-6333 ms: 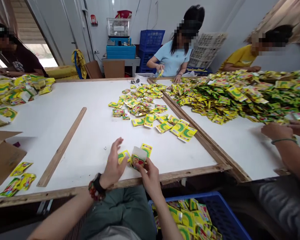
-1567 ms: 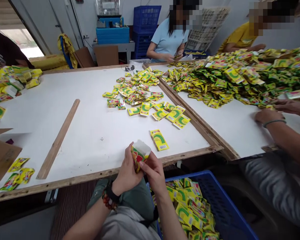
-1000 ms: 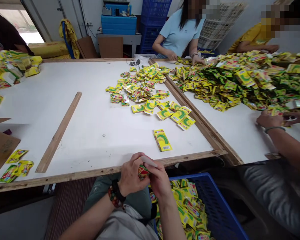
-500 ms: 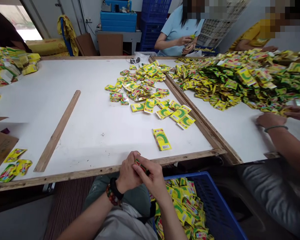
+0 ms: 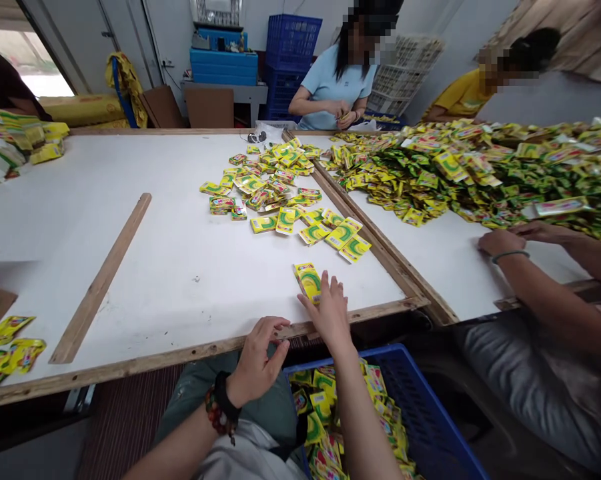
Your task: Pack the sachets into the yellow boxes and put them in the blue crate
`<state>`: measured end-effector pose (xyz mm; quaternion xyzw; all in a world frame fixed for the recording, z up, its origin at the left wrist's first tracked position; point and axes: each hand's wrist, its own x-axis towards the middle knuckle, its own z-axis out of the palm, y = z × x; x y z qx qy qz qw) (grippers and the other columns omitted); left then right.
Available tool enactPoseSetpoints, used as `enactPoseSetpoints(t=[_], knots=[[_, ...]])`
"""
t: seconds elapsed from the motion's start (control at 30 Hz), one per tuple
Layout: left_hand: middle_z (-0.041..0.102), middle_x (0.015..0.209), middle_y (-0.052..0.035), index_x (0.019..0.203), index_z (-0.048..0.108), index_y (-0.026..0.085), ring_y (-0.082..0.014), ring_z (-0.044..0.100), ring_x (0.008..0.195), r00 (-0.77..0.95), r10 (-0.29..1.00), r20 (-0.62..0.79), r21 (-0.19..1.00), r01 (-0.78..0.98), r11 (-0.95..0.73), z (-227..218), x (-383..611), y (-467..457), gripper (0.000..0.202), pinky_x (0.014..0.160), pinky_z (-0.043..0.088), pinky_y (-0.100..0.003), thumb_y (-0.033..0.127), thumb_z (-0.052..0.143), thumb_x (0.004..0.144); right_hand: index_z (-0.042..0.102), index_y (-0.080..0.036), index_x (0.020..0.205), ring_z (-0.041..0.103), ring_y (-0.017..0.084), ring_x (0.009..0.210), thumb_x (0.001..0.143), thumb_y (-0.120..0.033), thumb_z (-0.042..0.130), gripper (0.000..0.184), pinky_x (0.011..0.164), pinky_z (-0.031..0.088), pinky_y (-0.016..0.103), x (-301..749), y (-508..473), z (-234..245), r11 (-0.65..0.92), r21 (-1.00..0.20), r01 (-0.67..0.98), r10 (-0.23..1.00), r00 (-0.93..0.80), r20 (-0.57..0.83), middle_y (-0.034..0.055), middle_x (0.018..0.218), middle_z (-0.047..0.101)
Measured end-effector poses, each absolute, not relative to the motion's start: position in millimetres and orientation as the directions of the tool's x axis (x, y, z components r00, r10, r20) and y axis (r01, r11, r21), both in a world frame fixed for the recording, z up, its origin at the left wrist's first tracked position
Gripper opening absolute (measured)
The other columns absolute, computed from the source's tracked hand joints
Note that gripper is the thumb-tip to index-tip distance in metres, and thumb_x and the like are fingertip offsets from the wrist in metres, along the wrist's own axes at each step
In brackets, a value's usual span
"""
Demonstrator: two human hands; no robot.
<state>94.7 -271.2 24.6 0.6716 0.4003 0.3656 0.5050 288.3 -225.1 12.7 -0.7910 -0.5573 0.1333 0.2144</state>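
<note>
**Right hand spread on a lone yellow packet at the near edge of the surface**

The seated person's right hand (image 5: 331,313) is open wide, its fingers (image 5: 325,285) fanned, with the fingertips resting against the side of a yellow-and-green packet (image 5: 307,281). The packet lies flat on the white surface (image 5: 80,227), just in from the wooden edge (image 5: 180,360), and the hand isn't gripping it. The left hand (image 5: 257,357) sits a little lower, by that same edge, loosely half-curled with nothing visible in it. Beaded bracelets (image 5: 219,407) circle that wrist.

Right below the hands, a blue plastic crate (image 5: 420,407) stands full of a jumble of similar packets (image 5: 325,407). Further up the surface, a loose spread of packets (image 5: 265,180) lies scattered, with a long wooden strip (image 5: 100,280) lying at an angle off to the left. A few more packets (image 5: 10,350) lie near the left side.

On the adjoining surface to the right rises a big heap of packets (image 5: 480,167), and a co-worker's hands (image 5: 500,243), one wrist wearing a thin green bangle, are close to its lower edge. Across the room, a person in a light blue shirt (image 5: 330,87) has both hands together at the chest, apparently around a packet.
</note>
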Motion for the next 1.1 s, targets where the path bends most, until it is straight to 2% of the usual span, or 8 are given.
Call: enactPoseSetpoints(t=[0.13, 0.23, 0.33, 0.43, 0.53, 0.73, 0.9, 1.1], knots=[[0.038, 0.146, -0.0097, 0.140, 0.032, 0.029, -0.0256, 0.049, 0.124, 0.260, 0.965, 0.041, 0.991, 0.112, -0.073, 23.9, 96.6, -265.1, 0.048, 0.102, 0.044, -0.045, 0.037, 0.045, 0.094, 0.034, -0.014, 0.146, 0.037, 0.036, 0.134, 0.082, -0.038, 0.060, 0.072, 0.108, 0.024, 0.056, 272.2, -196.0, 14.9, -0.234, -0.759, 0.607, 0.961, 0.264, -0.084, 0.0223, 0.142, 0.045], [0.023, 0.155, -0.0088, 0.146, 0.016, 0.030, -0.0278, 0.031, 0.139, 0.195, 0.975, 0.108, 0.991, 0.063, -0.122, 23.4, 91.0, -256.9, 0.067, 0.110, 0.035, -0.047, 0.036, 0.053, 0.090, 0.035, -0.027, 0.146, 0.041, 0.028, 0.133, 0.081, -0.043, 0.061, 0.072, 0.108, 0.032, 0.046, 250.7, -230.9, 26.2, -0.078, -0.996, 0.044, 0.997, -0.024, -0.079, 0.0088, 0.143, 0.049], [0.033, 0.149, -0.0112, 0.144, 0.021, 0.026, -0.0299, 0.039, 0.133, 0.301, 0.937, 0.175, 0.965, 0.136, -0.224, 20.7, 88.7, -253.3, 0.078, 0.108, 0.038, -0.046, 0.031, 0.064, 0.080, 0.056, -0.026, 0.132, 0.051, 0.029, 0.125, 0.078, -0.050, 0.062, 0.060, 0.103, 0.041, 0.044, 225.3, -272.7, 31.4, -0.170, -0.882, -0.440, 0.981, -0.162, -0.109, 0.0066, 0.128, 0.062], [0.047, 0.139, -0.0126, 0.143, 0.022, 0.024, -0.0305, 0.055, 0.116, 0.322, 0.937, 0.139, 0.916, 0.318, -0.245, 11.7, 92.0, -258.7, 0.084, 0.096, 0.047, -0.046, 0.025, 0.066, 0.072, 0.070, -0.021, 0.112, 0.059, 0.031, 0.115, 0.076, -0.057, 0.063, 0.052, 0.099, 0.045, 0.045, 206.7, -289.2, 29.0, -0.190, -0.790, -0.583, 0.977, -0.030, -0.213, 0.0086, 0.115, 0.070], [0.049, 0.137, -0.0146, 0.145, 0.013, 0.024, -0.0302, 0.061, 0.109, 0.262, 0.951, 0.161, 0.868, 0.421, -0.263, -1.9, 96.1, -266.8, 0.088, 0.089, 0.050, -0.047, 0.025, 0.064, 0.072, 0.073, -0.019, 0.104, 0.065, 0.029, 0.105, 0.078, -0.053, 0.065, 0.044, 0.096, 0.048, 0.043, 200.5, -284.1, 25.6, -0.198, -0.785, -0.587, 0.952, 0.076, -0.297, 0.0078, 0.108, 0.073], [0.042, 0.141, -0.0129, 0.133, 0.025, 0.027, -0.0268, 0.047, 0.128, 0.280, 0.789, 0.547, 0.734, 0.291, -0.613, -10.9, 95.3, -266.3, 0.064, 0.096, 0.048, -0.044, 0.020, 0.056, 0.078, 0.077, -0.023, 0.090, 0.070, 0.022, 0.081, 0.067, -0.027, 0.075, 0.023, 0.077, 0.056, 0.033, 205.7, -274.0, 30.0, -0.185, -0.821, -0.539, 0.957, 0.091, -0.276, 0.0010, 0.086, 0.077], [0.039, 0.143, -0.0195, 0.134, 0.023, 0.022, -0.0226, 0.064, 0.096, 0.305, 0.898, 0.316, 0.834, 0.362, -0.417, 4.0, 91.7, -265.8, 0.070, 0.073, 0.054, -0.036, 0.028, 0.061, 0.075, 0.075, -0.026, 0.104, 0.069, 0.025, 0.098, 0.077, -0.028, 0.070, 0.027, 0.090, 0.053, 0.038, 211.0, -285.0, 39.1, 0.072, -0.997, -0.018, 0.990, 0.121, 0.069, 0.0050, 0.106, 0.075], [0.065, 0.085, -0.0030, 0.114, 0.043, 0.019, -0.0231, 0.064, 0.069, 0.354, 0.930, 0.097, 0.834, 0.481, -0.270, 11.9, 96.3, -260.6, 0.052, 0.059, 0.047, -0.032, 0.032, 0.065, 0.068, 0.076, -0.023, 0.102, 0.073, 0.024, 0.081, 0.082, -0.027, 0.062, 0.024, 0.072, 0.057, 0.034, 213.4, -282.2, 44.3, 0.081, -0.974, 0.213, 0.964, 0.230, 0.130, 0.0042, 0.096, 0.077]])
